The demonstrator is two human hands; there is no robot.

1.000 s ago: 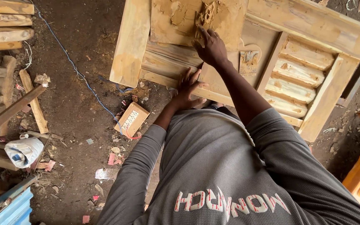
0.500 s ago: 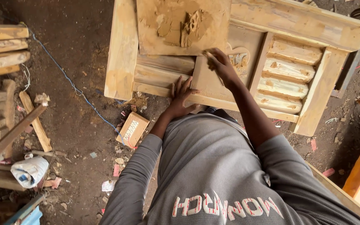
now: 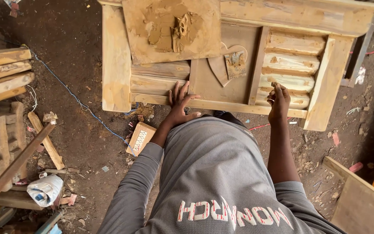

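1. My left hand (image 3: 179, 104) lies flat with its fingers spread on the bottom rail of the wooden door (image 3: 161, 82), holding nothing; it only presses down to steady the work.
2. My right hand (image 3: 278, 99) is over the slatted section (image 3: 288, 69) at the right of the door, with its grip nearly closed: fingertips pinched on a small brownish lump of what looks like filler paste (image 3: 274, 84). I cannot tell how much it holds.
3. To do this well, I would judge that the paste should be pressed firmly into the grooves between the slats and wiped along the grain, leaving little on the faces. Keeping the left hand's weight on the rail should stop the door from shifting.
4. The door lies flat, propped above the dirt floor (image 3: 83, 47), directly in front of me. It is pale raw wood with a heart-shaped panel (image 3: 221, 65) in the middle.
5. A flat board (image 3: 135, 26) smeared with tan paste rests on the door's upper left part, well apart from the right hand.
6. The slats look rough, with darker patches in the hollows.
7. A small box (image 3: 140, 138) and a blue cord (image 3: 66, 89) lie on the floor to the left.
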